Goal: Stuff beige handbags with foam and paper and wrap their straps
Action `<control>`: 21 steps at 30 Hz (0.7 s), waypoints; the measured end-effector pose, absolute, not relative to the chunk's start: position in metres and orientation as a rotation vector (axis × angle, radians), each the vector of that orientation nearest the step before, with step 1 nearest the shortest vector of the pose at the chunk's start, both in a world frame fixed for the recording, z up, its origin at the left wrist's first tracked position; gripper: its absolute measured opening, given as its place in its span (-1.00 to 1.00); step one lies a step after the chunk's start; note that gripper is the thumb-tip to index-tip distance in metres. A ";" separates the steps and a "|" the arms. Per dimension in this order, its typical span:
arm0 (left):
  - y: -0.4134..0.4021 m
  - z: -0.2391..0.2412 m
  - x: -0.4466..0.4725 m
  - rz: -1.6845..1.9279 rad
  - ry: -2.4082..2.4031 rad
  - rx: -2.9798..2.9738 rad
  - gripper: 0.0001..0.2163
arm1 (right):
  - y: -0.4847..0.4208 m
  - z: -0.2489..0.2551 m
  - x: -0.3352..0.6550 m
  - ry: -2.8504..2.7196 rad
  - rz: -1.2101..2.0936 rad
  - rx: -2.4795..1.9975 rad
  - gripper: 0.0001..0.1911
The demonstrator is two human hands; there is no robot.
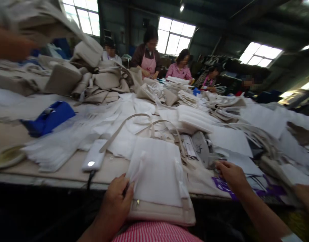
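My left hand [118, 196] is closed on the left edge of a beige bag [162, 215] at the table's front edge, thumb on top. A white foam sheet [154, 168] covers most of the bag. White wrapping runs along both sides, and a thin strap [126, 126] loops out behind. To the right, my right hand [230, 173] has its fingers curled together at the front end of a grey tape dispenser [201, 149]. Whatever lies between those fingertips is too small to make out.
A white box-shaped device [94, 156] with a cable and a blue tape dispenser [50, 117] stand left. Beige bags [63, 79] and foam sheets [194, 117] are heaped behind. Other people's arms [10, 43] show at both sides; several people work across the table.
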State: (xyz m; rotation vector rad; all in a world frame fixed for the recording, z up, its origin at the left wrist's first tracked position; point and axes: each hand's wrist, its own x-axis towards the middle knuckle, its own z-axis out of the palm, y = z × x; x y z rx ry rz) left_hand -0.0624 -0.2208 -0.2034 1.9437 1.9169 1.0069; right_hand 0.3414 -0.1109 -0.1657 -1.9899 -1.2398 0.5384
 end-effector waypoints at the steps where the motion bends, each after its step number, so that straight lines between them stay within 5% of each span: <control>1: -0.221 -0.201 -0.061 1.000 1.927 1.977 -0.79 | -0.115 -0.158 0.323 -1.254 0.645 -1.933 -0.64; 10: -0.230 -0.193 -0.055 0.911 1.972 2.214 -0.81 | -0.173 -0.130 0.105 -1.724 1.534 -1.404 -0.73; 21: -0.233 -0.197 -0.056 0.872 1.897 2.470 -0.82 | -0.170 -0.157 0.076 -1.653 1.502 -1.704 -0.74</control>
